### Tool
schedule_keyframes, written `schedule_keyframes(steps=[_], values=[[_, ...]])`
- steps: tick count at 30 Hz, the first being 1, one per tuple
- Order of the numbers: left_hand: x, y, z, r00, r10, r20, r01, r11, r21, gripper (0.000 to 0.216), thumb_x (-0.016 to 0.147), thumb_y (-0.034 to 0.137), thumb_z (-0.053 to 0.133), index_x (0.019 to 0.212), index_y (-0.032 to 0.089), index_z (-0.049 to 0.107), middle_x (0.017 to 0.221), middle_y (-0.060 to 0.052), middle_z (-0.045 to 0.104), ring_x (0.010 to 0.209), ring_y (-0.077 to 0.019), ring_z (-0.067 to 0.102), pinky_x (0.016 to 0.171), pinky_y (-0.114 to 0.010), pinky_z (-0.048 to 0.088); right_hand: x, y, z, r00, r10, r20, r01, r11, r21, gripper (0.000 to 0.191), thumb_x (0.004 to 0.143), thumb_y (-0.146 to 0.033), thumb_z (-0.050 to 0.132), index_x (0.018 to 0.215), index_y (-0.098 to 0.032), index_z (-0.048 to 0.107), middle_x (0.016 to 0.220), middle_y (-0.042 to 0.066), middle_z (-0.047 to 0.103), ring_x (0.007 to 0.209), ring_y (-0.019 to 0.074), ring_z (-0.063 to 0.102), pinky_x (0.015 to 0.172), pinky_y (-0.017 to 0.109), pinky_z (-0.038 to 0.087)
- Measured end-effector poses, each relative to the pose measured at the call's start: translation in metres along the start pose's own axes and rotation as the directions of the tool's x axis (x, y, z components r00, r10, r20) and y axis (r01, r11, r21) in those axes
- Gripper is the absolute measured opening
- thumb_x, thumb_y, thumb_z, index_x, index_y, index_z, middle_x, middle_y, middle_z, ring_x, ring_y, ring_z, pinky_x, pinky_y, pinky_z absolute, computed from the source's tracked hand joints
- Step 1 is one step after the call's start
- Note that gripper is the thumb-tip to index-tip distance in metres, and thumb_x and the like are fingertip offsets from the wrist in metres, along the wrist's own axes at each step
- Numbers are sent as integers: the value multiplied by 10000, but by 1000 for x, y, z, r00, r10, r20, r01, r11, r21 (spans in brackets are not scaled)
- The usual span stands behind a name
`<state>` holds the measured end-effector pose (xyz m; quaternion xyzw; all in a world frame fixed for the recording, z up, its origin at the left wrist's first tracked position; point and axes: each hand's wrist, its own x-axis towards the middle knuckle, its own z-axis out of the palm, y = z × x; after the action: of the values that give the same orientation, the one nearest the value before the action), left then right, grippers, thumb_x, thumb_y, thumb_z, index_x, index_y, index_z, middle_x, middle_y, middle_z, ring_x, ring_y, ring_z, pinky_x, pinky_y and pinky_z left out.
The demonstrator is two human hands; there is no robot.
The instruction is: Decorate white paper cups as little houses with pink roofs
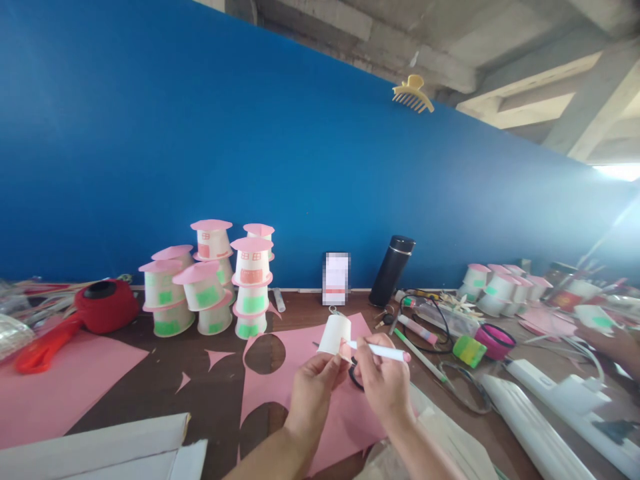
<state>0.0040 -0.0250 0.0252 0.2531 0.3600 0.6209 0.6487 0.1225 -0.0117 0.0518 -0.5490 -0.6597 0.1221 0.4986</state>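
Note:
My left hand (313,379) is closed on a white paper cup (335,333), held upside down above the table with a small pink paper piece on its side. My right hand (384,379) grips a white marker pen (377,349) with a pink cap end, its tip touching the pink piece on the cup. Under both hands lies a pink paper sheet (305,393) with round holes cut out of it. Black scissors are partly hidden behind my right hand.
A stack of paper-cup houses (215,280) with pink roofs stands at the blue wall. A black flask (391,270), a red tool (75,317), cables, tape rolls and more cup houses (503,287) crowd the right. Another person's hand (617,343) shows at far right.

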Motion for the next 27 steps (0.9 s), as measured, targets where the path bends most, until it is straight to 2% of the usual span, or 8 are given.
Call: schedule_keyframes(steps=[4, 8, 14, 18, 24, 27], values=[[-3, 6, 3, 999, -22, -28, 22, 1000, 4, 410, 490, 496, 851, 640, 133, 737, 653, -49, 690, 638, -139, 605, 628, -234, 444, -2, -2, 0, 1000, -3, 13, 2, 999, 52, 267, 905, -408, 532, 707, -230, 509, 475, -43, 535, 437, 140, 539, 457, 217, 409], [-4, 7, 3, 999, -14, -53, 16, 999, 38, 388, 553, 498, 821, 633, 131, 721, 604, -40, 661, 584, -128, 580, 571, -224, 413, -5, -6, -1, 1000, -4, 20, 1, 994, 111, 253, 910, -410, 528, 738, -224, 531, 493, -42, 544, 428, 134, 536, 456, 218, 420], [-1, 2, -1, 1000, -4, -19, 4, 1000, 6, 353, 598, 471, 809, 681, 136, 734, 686, -56, 694, 630, -127, 595, 612, -220, 423, -7, -8, -1, 998, -36, 44, 33, 997, 70, 254, 898, -414, 546, 732, -223, 548, 521, -21, 585, 482, 148, 578, 469, 215, 436], [0, 1, -1, 1000, 7, -14, -6, 999, 34, 364, 605, 481, 803, 675, 132, 728, 644, -46, 672, 576, -116, 557, 569, -220, 396, -7, -7, 0, 997, -49, 55, 45, 997, 64, 244, 900, -396, 545, 728, -225, 528, 496, -33, 566, 456, 142, 555, 456, 211, 427], [-3, 5, 1, 999, 34, 1, -34, 998, 60, 371, 612, 495, 794, 623, 134, 708, 458, 36, 503, 474, -76, 415, 515, -209, 337, -7, -8, 1, 996, -65, 59, 62, 996, 64, 271, 914, -409, 526, 719, -220, 527, 470, -37, 546, 436, 133, 539, 451, 206, 414], [-3, 5, 1, 999, 30, -12, -29, 998, 56, 374, 594, 492, 804, 619, 132, 706, 489, 20, 540, 498, -85, 448, 514, -211, 336, -6, -8, 1, 995, -58, 75, 53, 996, 66, 281, 915, -416, 520, 715, -219, 520, 471, -35, 553, 430, 132, 539, 444, 205, 407]])
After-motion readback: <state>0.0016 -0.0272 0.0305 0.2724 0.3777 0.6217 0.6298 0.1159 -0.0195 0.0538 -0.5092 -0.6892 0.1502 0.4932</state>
